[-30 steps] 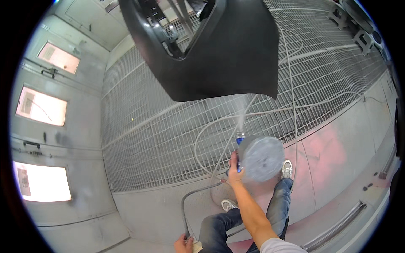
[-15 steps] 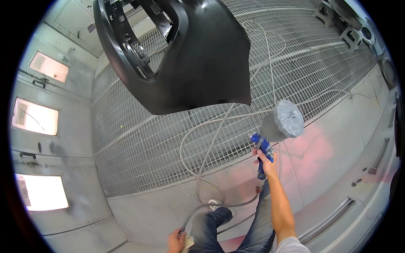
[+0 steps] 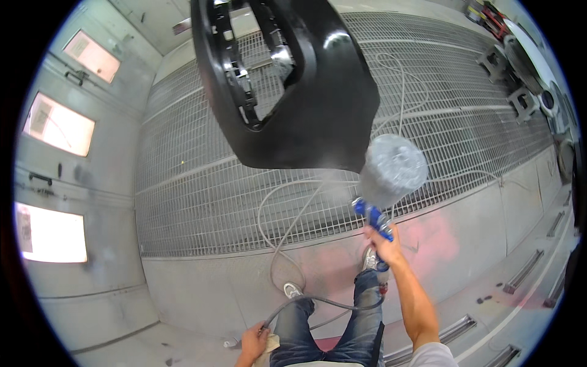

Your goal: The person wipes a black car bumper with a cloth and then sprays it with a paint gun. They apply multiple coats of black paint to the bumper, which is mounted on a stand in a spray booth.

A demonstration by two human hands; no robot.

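My right hand (image 3: 386, 243) is wrapped round the handle of a blue spray gun (image 3: 373, 218), raised in front of my legs. On top of the gun sits a large grey cup (image 3: 394, 168) under crinkled clear film. Faint mist hangs left of the nozzle, just below the lower edge of a black car bumper (image 3: 324, 116). A dark air hose (image 3: 333, 301) runs from the gun's base across my thighs to my left hand (image 3: 254, 341), whose fingers are closed on it. Beside that hand is a pale yellowish cloth (image 3: 273, 344); whether I grip it too, I cannot tell.
Metal floor grating (image 3: 183, 214) spreads beneath the bumper, with a loose pale hose (image 3: 262, 211) looped over it. Grey stands (image 3: 524, 105) and other parts line the far right. Lit windows (image 3: 55, 232) break up the left wall. Pink overspray (image 3: 437, 235) marks the floor at right.
The spray gun has moved slightly left and the cup now overlaps the bumper's lower right corner. Mist has appeared by the nozzle. My view has shifted, and both feet now show.
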